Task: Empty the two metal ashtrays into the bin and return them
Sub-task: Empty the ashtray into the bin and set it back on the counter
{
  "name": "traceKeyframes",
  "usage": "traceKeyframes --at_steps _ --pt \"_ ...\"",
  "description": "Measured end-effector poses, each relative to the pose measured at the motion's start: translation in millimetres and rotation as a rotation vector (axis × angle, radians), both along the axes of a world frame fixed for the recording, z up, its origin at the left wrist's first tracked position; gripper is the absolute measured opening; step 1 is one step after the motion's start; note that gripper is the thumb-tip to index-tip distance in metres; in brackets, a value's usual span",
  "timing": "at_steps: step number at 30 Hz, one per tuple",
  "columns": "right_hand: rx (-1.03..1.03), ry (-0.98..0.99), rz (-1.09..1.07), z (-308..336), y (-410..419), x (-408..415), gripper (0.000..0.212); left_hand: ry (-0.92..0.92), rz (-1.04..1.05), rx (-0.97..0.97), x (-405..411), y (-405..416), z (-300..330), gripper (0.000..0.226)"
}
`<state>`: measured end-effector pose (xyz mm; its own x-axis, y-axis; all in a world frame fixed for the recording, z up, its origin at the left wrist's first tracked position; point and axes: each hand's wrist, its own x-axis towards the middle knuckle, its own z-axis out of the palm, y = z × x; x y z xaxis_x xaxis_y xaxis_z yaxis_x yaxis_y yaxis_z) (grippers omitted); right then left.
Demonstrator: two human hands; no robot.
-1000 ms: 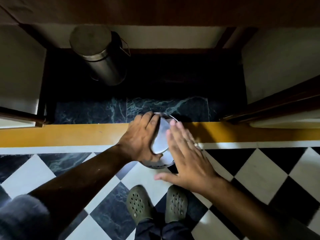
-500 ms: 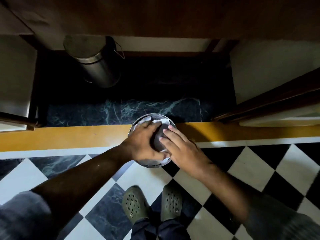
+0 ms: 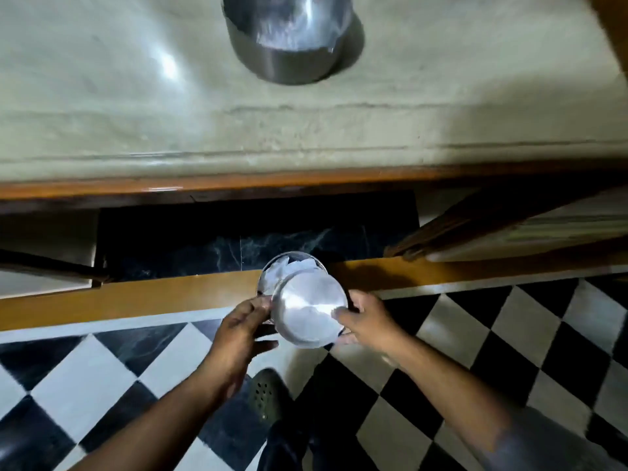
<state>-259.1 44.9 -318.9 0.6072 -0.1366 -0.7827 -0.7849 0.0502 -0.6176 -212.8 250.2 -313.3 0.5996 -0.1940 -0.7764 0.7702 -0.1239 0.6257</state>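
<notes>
Two round metal ashtrays are held together over the yellow wooden sill. The lower ashtray [image 3: 284, 270] has crumpled white paper in it. The upper ashtray [image 3: 311, 309] is shiny, lies tilted across the lower one and covers most of it. My left hand [image 3: 243, 329] grips the left side of the pair, at the lower ashtray's rim. My right hand [image 3: 365, 322] pinches the upper ashtray's right rim. The bin is not in view in the dark space under the counter.
A pale stone counter [image 3: 136, 107] with a wooden front edge fills the upper half, and a steel cylindrical vessel [image 3: 292, 42] stands on it. Below it is a dark marble recess [image 3: 238, 246]. A black-and-white chequered floor and my green clog [image 3: 265, 396] lie underneath.
The view has tilted up to the counter, and the bin has left the frame. My right hand moved from lying flat on the ashtrays to gripping the upper one's right rim, which now sits shifted right.
</notes>
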Motion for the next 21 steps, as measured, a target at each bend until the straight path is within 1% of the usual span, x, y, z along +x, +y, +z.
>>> traceKeyframes --at_steps 1,3,6,10,12,16,21 --pt "0.010 -0.021 -0.021 24.8 -0.1 -4.6 0.015 0.001 0.000 -0.018 -3.6 4.3 23.8 0.022" --pt "0.017 -0.060 -0.071 72.9 0.2 -10.7 0.013 -0.025 -0.003 -0.061 -7.7 10.6 71.2 0.024" --pt "0.011 -0.084 -0.138 125.4 5.2 -20.2 0.012 -0.059 -0.030 -0.092 -14.8 11.1 123.3 0.027" --pt "-0.016 -0.140 -0.193 196.7 13.3 -23.2 0.024 -0.130 -0.055 -0.129 -16.6 3.8 187.5 0.030" --pt "-0.023 -0.202 -0.218 227.7 13.3 -23.4 0.025 -0.189 -0.070 -0.175 -14.1 0.2 219.0 0.030" --pt "-0.038 -0.282 -0.250 260.3 3.6 -21.3 0.020 -0.255 -0.096 -0.216 -5.9 -9.1 250.5 0.028" --pt "-0.039 -0.378 -0.331 292.9 -25.3 4.1 0.020 -0.289 -0.130 -0.287 25.4 -43.2 285.3 0.019"
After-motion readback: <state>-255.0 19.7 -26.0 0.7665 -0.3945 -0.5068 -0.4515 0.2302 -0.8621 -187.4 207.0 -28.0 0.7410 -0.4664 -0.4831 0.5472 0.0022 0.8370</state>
